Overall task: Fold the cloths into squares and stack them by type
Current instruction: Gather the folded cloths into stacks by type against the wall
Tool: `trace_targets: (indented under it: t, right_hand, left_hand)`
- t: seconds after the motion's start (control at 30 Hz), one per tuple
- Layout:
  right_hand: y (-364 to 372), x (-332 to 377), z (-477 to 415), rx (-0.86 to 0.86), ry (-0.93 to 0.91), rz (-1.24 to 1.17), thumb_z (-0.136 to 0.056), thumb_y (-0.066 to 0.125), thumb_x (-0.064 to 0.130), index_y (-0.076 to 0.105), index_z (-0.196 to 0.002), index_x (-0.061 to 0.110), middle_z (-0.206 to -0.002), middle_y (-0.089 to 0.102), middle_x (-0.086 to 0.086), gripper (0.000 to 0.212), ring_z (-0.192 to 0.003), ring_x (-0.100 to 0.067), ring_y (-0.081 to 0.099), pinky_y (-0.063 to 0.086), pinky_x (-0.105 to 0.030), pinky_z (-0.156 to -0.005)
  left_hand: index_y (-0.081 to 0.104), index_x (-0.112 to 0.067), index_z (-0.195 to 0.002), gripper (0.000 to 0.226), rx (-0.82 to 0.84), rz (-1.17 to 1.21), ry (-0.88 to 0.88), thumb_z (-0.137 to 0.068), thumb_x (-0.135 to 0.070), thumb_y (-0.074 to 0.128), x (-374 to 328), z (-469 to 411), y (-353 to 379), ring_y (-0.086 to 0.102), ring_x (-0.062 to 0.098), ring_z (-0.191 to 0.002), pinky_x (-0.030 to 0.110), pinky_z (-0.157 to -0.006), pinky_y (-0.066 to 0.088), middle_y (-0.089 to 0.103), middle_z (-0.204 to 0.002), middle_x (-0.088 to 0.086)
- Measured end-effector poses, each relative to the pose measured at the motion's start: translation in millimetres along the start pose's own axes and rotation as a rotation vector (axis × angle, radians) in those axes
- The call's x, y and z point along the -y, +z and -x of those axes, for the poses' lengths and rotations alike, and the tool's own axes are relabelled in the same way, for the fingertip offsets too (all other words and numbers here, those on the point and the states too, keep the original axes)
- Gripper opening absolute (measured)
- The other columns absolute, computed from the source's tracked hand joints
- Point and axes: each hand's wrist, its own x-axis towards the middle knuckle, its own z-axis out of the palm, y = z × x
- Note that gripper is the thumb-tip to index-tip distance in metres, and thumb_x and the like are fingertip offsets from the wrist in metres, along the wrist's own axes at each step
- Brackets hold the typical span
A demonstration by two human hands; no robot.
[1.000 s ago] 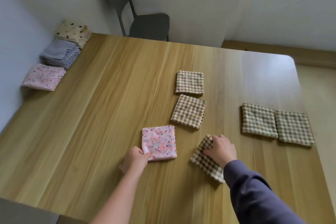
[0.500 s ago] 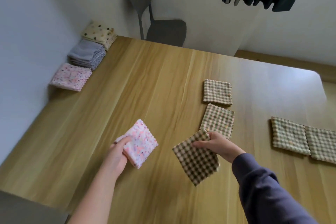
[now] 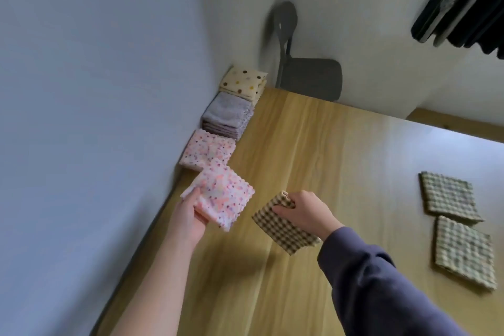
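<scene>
Both folded squares had left the wooden worktop (image 3: 313, 158). The left hand (image 3: 191, 217) gripped the pink speckled cloth (image 3: 225, 195), now just short of the matching pink stack (image 3: 207, 148); the right hand (image 3: 306, 213) pinched the brown checked cloth (image 3: 283, 230) aloft, still unstacked.

Left hand (image 3: 191, 215), above the desk's (image 3: 327, 158) left edge: fingers hidden under the pink floral cloth (image 3: 222, 196); only the thumb shows on top.
Right hand (image 3: 305, 213), over mid-desk: which fingers lie beneath the brown checked cloth (image 3: 283, 229) cannot be told. The cloth's near corner runs behind the sleeve (image 3: 381, 281).
Pink stack (image 3: 207, 150), desk's left edge: near corner covered by the held pink floral cloth; layer count unreadable.
Grey stack (image 3: 226, 114), farther along that edge: layers smeared, not countable.
Chair (image 3: 308, 76), beyond desk's far edge: legs hidden, outline blurred.
Dark fabric (image 3: 463, 8), above desk's far right: cut by top and right edges.
Desk: cut by right and bottom edges. Both forearms cut at bottom.
</scene>
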Motion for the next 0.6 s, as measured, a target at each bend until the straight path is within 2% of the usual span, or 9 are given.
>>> trace_targets:
  t: [0.13,0.27,0.33,0.4,0.53,0.6]
  right_hand:
    - [10,28,-24,0.040,0.018,-0.066,-0.085,0.061,0.049,0.064,-0.088,0.014,-0.085,0.067,0.001,0.035,-0.077,-0.018,0.064,0.053,-0.030,-0.069]
    - [15,42,-38,0.108,0.019,-0.157,-0.087,0.063,0.041,0.060,-0.082,0.017,-0.083,0.065,0.003,0.026,-0.075,-0.012,0.062,0.049,-0.023,-0.066]
    - [16,46,-42,0.127,0.021,-0.190,-0.088,0.062,0.041,0.058,-0.079,0.020,-0.082,0.064,0.005,0.023,-0.074,-0.010,0.062,0.049,-0.018,-0.063]
    - [18,51,-46,0.150,0.033,-0.224,-0.089,0.062,0.040,0.059,-0.082,0.020,-0.082,0.064,0.007,0.021,-0.075,-0.009,0.063,0.050,-0.016,-0.064]
    - [19,58,-51,0.161,0.041,-0.232,-0.089,0.061,0.041,0.064,-0.094,0.013,-0.092,0.069,0.001,0.029,-0.084,-0.014,0.066,0.055,-0.024,-0.074]
    - [19,58,-53,0.160,0.035,-0.233,-0.089,0.062,0.041,0.064,-0.092,0.013,-0.092,0.069,0.000,0.028,-0.086,-0.015,0.067,0.054,-0.025,-0.075]
  left_hand:
    - [0.051,-0.010,-0.129,0.039,0.027,0.127,0.034,-0.092,-0.020,0.055,-40,-44,9,0.061,0.027,-0.109,0.043,-0.085,0.050,0.061,-0.124,0.014]
    - [0.051,-0.009,-0.128,0.033,0.035,0.215,0.022,-0.097,-0.018,0.043,-64,-81,24,0.058,0.030,-0.110,0.048,-0.089,0.047,0.061,-0.121,0.016]
    - [0.054,-0.008,-0.118,0.024,0.024,0.261,0.007,-0.098,-0.016,0.043,-72,-90,31,0.061,0.027,-0.100,0.043,-0.077,0.049,0.063,-0.114,0.015]
    - [0.052,-0.008,-0.116,0.021,0.003,0.295,-0.008,-0.097,-0.014,0.045,-77,-98,33,0.062,0.026,-0.097,0.042,-0.071,0.048,0.063,-0.110,0.014]
    - [0.050,-0.006,-0.111,0.017,-0.006,0.294,-0.039,-0.098,-0.016,0.046,-77,-108,39,0.060,0.027,-0.092,0.044,-0.068,0.047,0.061,-0.107,0.014]
    - [0.049,-0.006,-0.117,0.022,-0.059,0.278,-0.052,-0.097,-0.015,0.047,-72,-113,39,0.058,0.027,-0.090,0.043,-0.068,0.046,0.058,-0.111,0.013]
